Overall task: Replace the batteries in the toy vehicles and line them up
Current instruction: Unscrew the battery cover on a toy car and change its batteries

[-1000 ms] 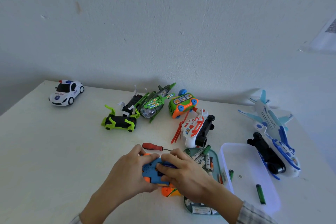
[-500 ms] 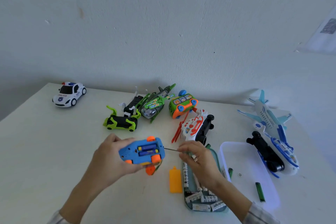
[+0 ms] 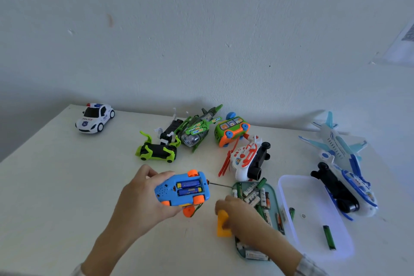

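Toy vehicles (image 3: pixel 231 133), white table (image 3: pixel 56 186), pale wall (image 3: pixel 201 29)

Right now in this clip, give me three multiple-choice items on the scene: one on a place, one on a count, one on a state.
1. Where does the police car stand?
A. far left of the table, apart from the other toys
B. in the clear tub
C. in the left hand

2. How many batteries show in the open bay of the blue toy car?
A. none
B. two
C. four

3. What is the right hand doing?
A. lying flat on the table
B. holding the orange battery cover
C. gripping the airplane

Key: 1 A, it sits alone near the far left corner. 2 B, two blue cells lie side by side. 3 B, its fingers close on the cover.
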{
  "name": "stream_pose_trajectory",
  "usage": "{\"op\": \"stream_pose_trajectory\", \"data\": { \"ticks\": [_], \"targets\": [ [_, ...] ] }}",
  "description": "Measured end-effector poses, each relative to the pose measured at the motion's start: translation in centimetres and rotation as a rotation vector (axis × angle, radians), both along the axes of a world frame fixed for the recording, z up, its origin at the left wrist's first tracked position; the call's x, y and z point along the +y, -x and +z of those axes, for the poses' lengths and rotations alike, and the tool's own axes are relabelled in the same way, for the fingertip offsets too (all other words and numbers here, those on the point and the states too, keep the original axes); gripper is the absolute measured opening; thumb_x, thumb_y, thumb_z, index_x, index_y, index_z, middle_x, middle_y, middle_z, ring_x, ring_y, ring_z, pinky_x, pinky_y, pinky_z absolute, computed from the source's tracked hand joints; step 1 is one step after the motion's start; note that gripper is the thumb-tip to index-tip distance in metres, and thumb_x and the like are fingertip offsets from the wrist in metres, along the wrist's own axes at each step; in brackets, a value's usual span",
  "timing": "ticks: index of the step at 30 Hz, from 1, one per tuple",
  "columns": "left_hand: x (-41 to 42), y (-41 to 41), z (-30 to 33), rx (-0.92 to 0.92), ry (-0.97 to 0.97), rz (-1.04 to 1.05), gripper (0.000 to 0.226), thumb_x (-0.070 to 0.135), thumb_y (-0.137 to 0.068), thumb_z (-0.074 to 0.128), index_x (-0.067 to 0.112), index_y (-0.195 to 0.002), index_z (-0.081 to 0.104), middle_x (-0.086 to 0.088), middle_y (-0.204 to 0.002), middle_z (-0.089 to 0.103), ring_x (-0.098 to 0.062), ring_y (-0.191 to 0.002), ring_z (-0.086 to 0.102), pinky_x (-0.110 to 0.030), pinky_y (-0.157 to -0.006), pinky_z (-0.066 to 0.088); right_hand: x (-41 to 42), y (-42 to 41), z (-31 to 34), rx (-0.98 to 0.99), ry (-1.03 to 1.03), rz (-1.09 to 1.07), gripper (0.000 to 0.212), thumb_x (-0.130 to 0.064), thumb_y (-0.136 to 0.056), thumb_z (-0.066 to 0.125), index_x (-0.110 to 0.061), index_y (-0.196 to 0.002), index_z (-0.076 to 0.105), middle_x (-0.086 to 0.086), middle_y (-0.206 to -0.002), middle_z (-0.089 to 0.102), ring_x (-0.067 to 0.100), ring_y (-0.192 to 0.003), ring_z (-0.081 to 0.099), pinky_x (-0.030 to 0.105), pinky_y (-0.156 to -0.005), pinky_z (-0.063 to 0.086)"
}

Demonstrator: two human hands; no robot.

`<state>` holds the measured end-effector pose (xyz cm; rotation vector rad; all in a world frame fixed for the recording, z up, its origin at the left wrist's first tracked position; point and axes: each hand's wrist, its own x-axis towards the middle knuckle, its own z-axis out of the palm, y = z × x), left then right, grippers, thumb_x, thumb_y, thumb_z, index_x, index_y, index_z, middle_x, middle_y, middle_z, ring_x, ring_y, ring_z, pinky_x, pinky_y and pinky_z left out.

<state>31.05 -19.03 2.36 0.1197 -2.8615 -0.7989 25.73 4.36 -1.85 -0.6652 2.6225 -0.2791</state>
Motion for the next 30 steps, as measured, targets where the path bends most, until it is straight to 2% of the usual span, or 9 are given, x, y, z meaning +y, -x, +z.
{"op": "stream_pose_trajectory", "data": {
  "ticks": [2, 4, 8, 13, 17, 21, 25, 27, 30],
  "targets": [
    [0.1, -0.2, 0.3, 0.044, 0.023, -0.02, 0.073, 0.065, -0.043, 0.068, 0.033, -0.109, 0.069, 0.014, -0.085, 0.041, -0.005, -0.064, 0.055, -0.01, -0.054, 0.035, 0.2, 0.4, 1.0, 0.032, 0.203, -0.238, 0.024, 0.001, -0.089, 0.05, -0.02, -0.1, 0.055, -0.002, -0.089, 0.054, 0.011, -0.071, 0.051, 0.025, -0.063, 0.047],
    [0.2, -0.4, 0.7, 0.061, 0.035, -0.051, 0.069, 0.057, -0.042, 0.078, 0.029, -0.105, 0.071, 0.011, -0.085, 0.042, -0.007, -0.057, 0.053, -0.011, -0.048, 0.036, 0.2, 0.6, 3.2, 0.078, 0.55, -0.497, 0.019, -0.003, -0.091, 0.055, -0.022, -0.089, 0.054, -0.002, -0.071, 0.052, 0.008, -0.055, 0.043, 0.015, -0.048, 0.036],
    [0.3, -0.4, 0.9, 0.063, 0.073, -0.107, 0.072, 0.044, -0.039, 0.089, 0.025, -0.106, 0.071, 0.007, -0.087, 0.045, -0.008, -0.056, 0.053, -0.017, -0.046, 0.042, -1.3, -0.2, 7.5, -0.015, 1.197, -0.626, 0.022, 0.001, -0.083, 0.067, -0.016, -0.094, 0.061, 0.002, -0.06, 0.058, 0.011, -0.048, 0.05, 0.022, -0.048, 0.043],
    [-0.6, -0.2, 1.3, 0.126, 0.086, -0.136, 0.072, 0.044, -0.04, 0.089, 0.024, -0.107, 0.07, 0.006, -0.089, 0.046, -0.007, -0.056, 0.05, -0.012, -0.049, 0.037, -5.1, -1.9, 7.5, -0.091, 1.249, -0.574, 0.025, 0.003, -0.084, 0.066, -0.013, -0.103, 0.066, 0.002, -0.056, 0.059, 0.018, -0.049, 0.054, 0.028, -0.05, 0.05],
    [-2.8, -0.3, 1.7, 0.176, 0.012, -0.155, 0.072, 0.063, -0.047, 0.068, 0.03, -0.11, 0.069, 0.014, -0.092, 0.045, -0.003, -0.061, 0.051, -0.008, -0.053, 0.038, -6.4, -1.4, 8.4, -0.04, 1.334, -0.622, 0.02, 0.006, -0.086, 0.062, -0.009, -0.098, 0.064, -0.001, -0.057, 0.058, 0.014, -0.049, 0.051, 0.024, -0.047, 0.045],
    [-6.1, 0.0, 2.8, 0.124, -0.271, -0.231, 0.074, 0.064, -0.041, 0.076, 0.05, -0.112, 0.059, 0.02, -0.101, 0.047, -0.002, -0.096, 0.056, -0.014, -0.074, 0.048, -8.2, -0.1, 9.2, -0.075, 1.444, -0.682, 0.009, -0.003, -0.094, 0.052, -0.008, -0.089, 0.058, -0.003, -0.063, 0.059, 0.014, -0.057, 0.053, 0.025, -0.055, 0.046],
    [-7.9, 0.1, 3.3, 0.061, -0.553, -0.298, 0.075, 0.055, -0.043, 0.088, 0.044, -0.113, 0.062, 0.021, -0.108, 0.055, -0.004, -0.106, 0.058, -0.022, -0.084, 0.053, -12.0, -0.9, 7.8, -0.372, 1.638, -0.952, 0.011, -0.015, -0.098, 0.047, -0.009, -0.09, 0.051, 0.024, -0.091, 0.058, 0.033, -0.078, 0.061, 0.054, -0.075, 0.053],
    [-8.3, 0.0, 2.6, 0.054, -0.616, -0.286, 0.077, 0.054, -0.051, 0.088, 0.047, -0.121, 0.055, 0.019, -0.114, 0.055, -0.005, -0.111, 0.056, -0.022, -0.087, 0.052, -13.6, -1.5, 7.3, -0.355, 1.685, -1.061, 0.012, -0.017, -0.099, 0.047, -0.01, -0.089, 0.049, 0.025, -0.086, 0.055, 0.034, -0.072, 0.06, 0.052, -0.065, 0.055],
    [-8.4, -0.2, 0.8, 0.066, -0.576, -0.199, 0.081, 0.045, -0.071, 0.072, 0.054, -0.134, 0.022, 0.022, -0.124, 0.039, 0.003, -0.118, 0.044, -0.009, -0.092, 0.04, -16.0, -2.7, 7.1, -0.198, 1.765, -1.2, 0.012, -0.021, -0.1, 0.045, -0.014, -0.09, 0.047, 0.018, -0.077, 0.055, 0.028, -0.059, 0.063, 0.044, -0.051, 0.056]
  ]
}}
